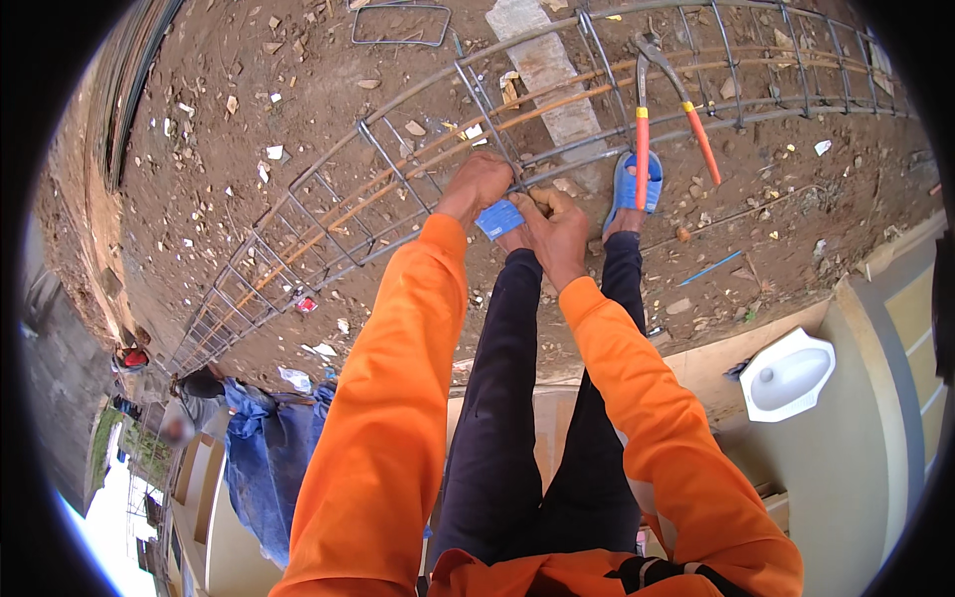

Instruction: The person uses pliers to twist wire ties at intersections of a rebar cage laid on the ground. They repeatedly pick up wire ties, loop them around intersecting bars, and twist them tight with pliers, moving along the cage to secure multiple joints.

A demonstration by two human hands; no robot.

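A long steel rebar cage (398, 169) with square stirrups curves across the ground in front of me. Both my hands meet at its near lengthwise bar, where a stirrup crosses it. My left hand (477, 186) is closed at that crossing, fingertips against the steel. Just right of it, my right hand (559, 235) is closed in a pinch, thumb and fingers bent together. Whatever lies between the fingers is too small or hidden to make out. Pincers (642, 149) with orange-red handles rest across the cage to the right, jaws pointing away from me.
Blue slippers (496, 220) are on my feet beside the cage. A loose stirrup (400, 42) and a concrete slab (532, 45) lie beyond. White squat toilet pan (789, 376) stands at right; blue tarp (269, 458) hangs at lower left. Other people are at far left.
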